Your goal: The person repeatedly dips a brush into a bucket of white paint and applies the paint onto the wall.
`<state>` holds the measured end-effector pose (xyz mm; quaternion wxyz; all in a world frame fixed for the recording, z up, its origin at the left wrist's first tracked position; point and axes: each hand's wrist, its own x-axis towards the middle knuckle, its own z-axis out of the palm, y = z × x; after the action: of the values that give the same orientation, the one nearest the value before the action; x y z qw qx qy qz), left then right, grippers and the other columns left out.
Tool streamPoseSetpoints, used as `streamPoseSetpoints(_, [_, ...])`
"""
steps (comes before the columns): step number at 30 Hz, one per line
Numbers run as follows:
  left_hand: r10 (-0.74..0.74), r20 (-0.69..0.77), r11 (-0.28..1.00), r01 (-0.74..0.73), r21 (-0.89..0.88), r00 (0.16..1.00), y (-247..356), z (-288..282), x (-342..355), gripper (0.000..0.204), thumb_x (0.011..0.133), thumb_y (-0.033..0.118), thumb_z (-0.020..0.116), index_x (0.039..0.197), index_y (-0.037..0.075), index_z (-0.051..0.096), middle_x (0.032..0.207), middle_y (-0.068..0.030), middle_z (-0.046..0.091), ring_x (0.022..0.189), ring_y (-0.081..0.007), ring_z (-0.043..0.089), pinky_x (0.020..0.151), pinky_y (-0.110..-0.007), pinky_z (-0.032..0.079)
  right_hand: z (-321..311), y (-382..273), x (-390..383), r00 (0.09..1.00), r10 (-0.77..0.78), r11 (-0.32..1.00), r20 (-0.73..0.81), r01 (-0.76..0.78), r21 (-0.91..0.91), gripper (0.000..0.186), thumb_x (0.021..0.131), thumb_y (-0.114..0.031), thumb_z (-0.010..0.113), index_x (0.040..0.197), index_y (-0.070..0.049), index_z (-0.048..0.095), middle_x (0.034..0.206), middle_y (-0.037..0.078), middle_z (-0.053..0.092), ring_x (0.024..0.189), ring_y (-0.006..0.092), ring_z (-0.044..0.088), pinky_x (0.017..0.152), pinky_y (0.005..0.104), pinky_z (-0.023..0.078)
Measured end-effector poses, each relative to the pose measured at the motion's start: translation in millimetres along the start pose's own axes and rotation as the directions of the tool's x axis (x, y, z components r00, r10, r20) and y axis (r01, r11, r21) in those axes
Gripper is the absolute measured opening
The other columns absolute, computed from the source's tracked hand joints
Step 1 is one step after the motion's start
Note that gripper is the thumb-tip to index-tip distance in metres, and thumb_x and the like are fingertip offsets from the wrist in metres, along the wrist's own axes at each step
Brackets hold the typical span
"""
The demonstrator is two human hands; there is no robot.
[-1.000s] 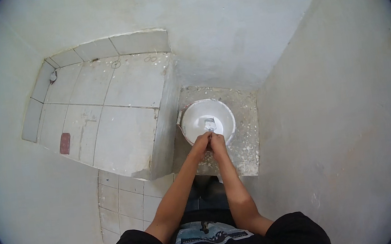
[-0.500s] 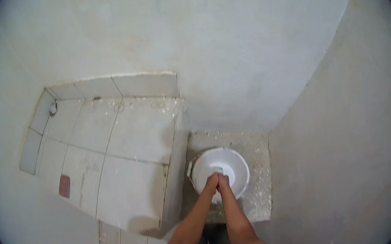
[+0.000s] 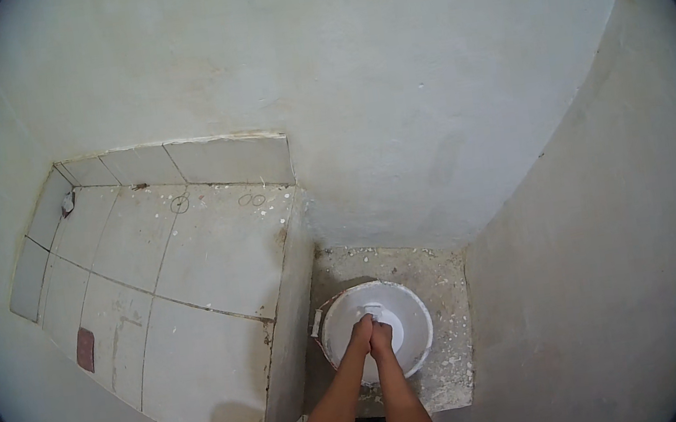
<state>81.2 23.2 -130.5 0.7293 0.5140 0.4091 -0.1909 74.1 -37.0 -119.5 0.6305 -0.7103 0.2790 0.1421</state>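
Directly under the two-handed grip (image 3: 380, 338) sits a white bucket (image 3: 417, 324).

Pale walls (image 3: 386, 53) surround a tiled ledge (image 3: 203, 346) and speckled floor (image 3: 452, 366).

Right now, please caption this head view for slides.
Left hand and right hand meet over a white bucket beside a tiled ledge.

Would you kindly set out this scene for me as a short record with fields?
Hands: left hand and right hand together, over or inside the bucket; height unclear
Pale thing: just beyond the hands; kind unclear
Bucket: white, round, handle at its left
Floor: grey, white-speckled, under the bucket
Ledge: tiled, left of the bucket
Red piece: flat, on the ledge
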Motion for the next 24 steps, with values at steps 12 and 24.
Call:
streamPoseSetpoints(12, [-0.008, 0.024, 0.988, 0.004, 0.152, 1.000, 1, 3, -41, 0.042, 0.087, 0.034, 0.049, 0.101, -0.002, 0.062, 0.094, -0.0171, 0.064, 0.079, -0.0226, 0.062, 0.068, -0.037, 0.048, -20, -4, -30, 0.999, 0.045, 0.990, -0.010, -0.044, 0.132, 0.031, 0.089, -0.016, 0.050, 0.074, 0.010, 0.059, 0.067, 0.013, 0.059, 0.056, 0.0197, 0.055, 0.048, 0.0375, 0.042])
streamPoseSetpoints(24, [-0.062, 0.114, 0.998, 0.062, -0.002, 0.992, -10, 13, -65, 0.052, 0.083, 0.038, 0.053, 0.100, -0.010, 0.061, 0.093, -0.0221, 0.064, 0.083, -0.0297, 0.062, 0.070, -0.040, 0.048, -42, 10, -36, 0.999, 0.035, 0.982, 0.005, -0.035, 0.188, 0.029, 0.089, -0.013, 0.048, 0.074, 0.009, 0.059, 0.066, 0.011, 0.059, 0.057, 0.0178, 0.055, 0.049, 0.0368, 0.043])
